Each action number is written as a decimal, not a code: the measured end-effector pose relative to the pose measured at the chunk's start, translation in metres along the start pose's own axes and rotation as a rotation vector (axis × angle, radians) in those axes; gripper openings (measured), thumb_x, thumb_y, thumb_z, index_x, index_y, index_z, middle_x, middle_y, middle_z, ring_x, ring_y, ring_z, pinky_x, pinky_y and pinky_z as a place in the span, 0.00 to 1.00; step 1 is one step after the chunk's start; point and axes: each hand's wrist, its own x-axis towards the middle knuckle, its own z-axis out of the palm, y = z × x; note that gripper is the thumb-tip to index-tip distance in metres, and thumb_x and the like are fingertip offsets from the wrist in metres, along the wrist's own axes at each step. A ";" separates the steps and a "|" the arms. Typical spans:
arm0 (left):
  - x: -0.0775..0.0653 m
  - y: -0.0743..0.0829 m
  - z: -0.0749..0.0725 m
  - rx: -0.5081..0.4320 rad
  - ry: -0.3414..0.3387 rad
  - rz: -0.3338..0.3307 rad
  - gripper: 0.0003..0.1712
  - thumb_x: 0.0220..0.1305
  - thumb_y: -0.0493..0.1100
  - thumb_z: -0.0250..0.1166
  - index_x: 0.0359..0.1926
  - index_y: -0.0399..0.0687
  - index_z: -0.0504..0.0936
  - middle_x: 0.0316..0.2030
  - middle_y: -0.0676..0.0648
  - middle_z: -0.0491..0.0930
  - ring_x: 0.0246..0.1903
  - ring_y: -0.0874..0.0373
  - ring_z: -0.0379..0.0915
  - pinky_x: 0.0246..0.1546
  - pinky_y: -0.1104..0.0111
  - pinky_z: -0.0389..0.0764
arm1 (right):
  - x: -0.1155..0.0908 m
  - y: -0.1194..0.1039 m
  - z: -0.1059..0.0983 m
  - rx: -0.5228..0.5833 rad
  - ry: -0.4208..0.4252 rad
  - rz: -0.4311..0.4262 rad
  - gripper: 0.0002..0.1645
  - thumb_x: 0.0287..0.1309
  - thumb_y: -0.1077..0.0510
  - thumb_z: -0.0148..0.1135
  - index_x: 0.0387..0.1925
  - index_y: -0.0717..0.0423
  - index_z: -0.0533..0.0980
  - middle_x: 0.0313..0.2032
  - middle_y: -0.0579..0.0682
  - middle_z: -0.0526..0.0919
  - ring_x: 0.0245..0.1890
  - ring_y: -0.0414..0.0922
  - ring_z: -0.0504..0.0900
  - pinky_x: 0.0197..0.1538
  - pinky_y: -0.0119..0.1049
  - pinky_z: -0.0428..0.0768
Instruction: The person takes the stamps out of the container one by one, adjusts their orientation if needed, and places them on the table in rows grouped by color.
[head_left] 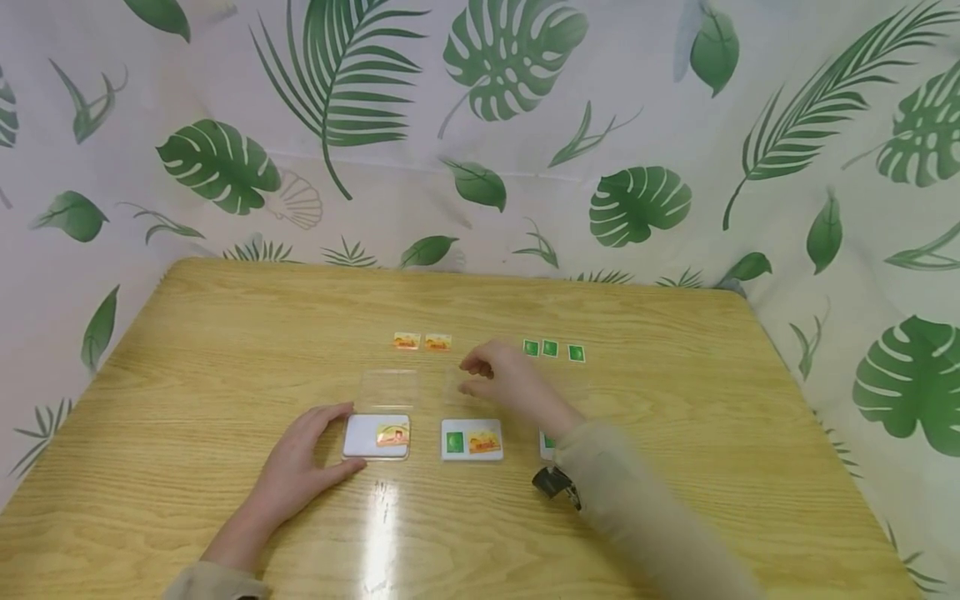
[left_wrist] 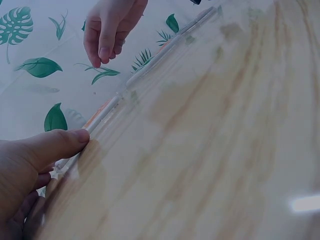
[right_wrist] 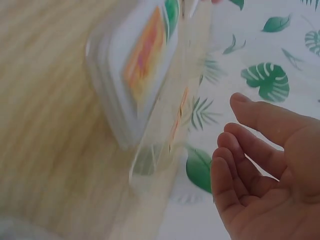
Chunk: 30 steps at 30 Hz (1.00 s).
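My left hand [head_left: 298, 457] holds a small flat clear case with a white inside [head_left: 362, 432] by its edges, thumb at the near side and fingers at the far side. An orange-and-yellow sticker [head_left: 393, 434] lies on its right half. In the left wrist view the thumb [left_wrist: 65, 142] presses the case's edge. My right hand [head_left: 510, 379] hovers right of a clear lid [head_left: 388, 389], its fingers loosely bent with nothing visible between them. Below it sits a second white case [head_left: 462, 425] bearing a green sticker [head_left: 454, 442] and an orange one [head_left: 484, 442].
A third case [head_left: 547, 446] is partly hidden by the right forearm. Farther back lie two orange stickers [head_left: 438, 342] on the left and three green stickers [head_left: 550, 348] on the right. Leaf-patterned cloth [head_left: 525, 217] stands behind the wooden table [head_left: 262, 333].
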 end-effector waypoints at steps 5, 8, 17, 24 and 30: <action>0.000 0.000 -0.001 0.009 -0.001 0.003 0.41 0.48 0.50 0.76 0.61 0.43 0.70 0.57 0.44 0.73 0.59 0.45 0.66 0.60 0.48 0.64 | -0.002 -0.014 0.017 0.008 -0.056 -0.052 0.12 0.55 0.57 0.69 0.39 0.59 0.80 0.34 0.46 0.78 0.36 0.41 0.74 0.40 0.32 0.76; 0.000 0.000 -0.001 0.007 -0.002 0.002 0.41 0.48 0.49 0.76 0.61 0.44 0.70 0.57 0.44 0.73 0.59 0.45 0.66 0.60 0.48 0.64 | -0.003 -0.021 0.026 0.009 -0.085 -0.095 0.11 0.55 0.58 0.69 0.38 0.60 0.80 0.33 0.46 0.79 0.34 0.41 0.75 0.39 0.30 0.76; 0.000 0.000 -0.001 -0.014 -0.013 -0.012 0.41 0.48 0.49 0.76 0.62 0.44 0.70 0.58 0.44 0.73 0.59 0.46 0.65 0.61 0.48 0.64 | -0.001 -0.038 0.049 -0.038 -0.150 -0.114 0.09 0.56 0.57 0.68 0.37 0.57 0.81 0.32 0.45 0.79 0.34 0.39 0.74 0.38 0.28 0.75; 0.000 0.001 -0.002 -0.017 -0.024 -0.018 0.41 0.49 0.49 0.76 0.63 0.45 0.69 0.58 0.45 0.72 0.60 0.46 0.64 0.61 0.48 0.63 | 0.000 -0.042 0.056 -0.071 -0.140 -0.129 0.08 0.55 0.55 0.69 0.34 0.56 0.81 0.29 0.43 0.77 0.31 0.38 0.72 0.36 0.27 0.73; 0.000 0.001 -0.002 -0.008 -0.028 -0.024 0.41 0.49 0.49 0.76 0.63 0.45 0.69 0.58 0.44 0.72 0.60 0.45 0.64 0.61 0.48 0.63 | 0.001 -0.044 0.058 -0.107 -0.137 -0.128 0.08 0.56 0.55 0.69 0.35 0.56 0.81 0.29 0.43 0.77 0.30 0.37 0.72 0.36 0.27 0.73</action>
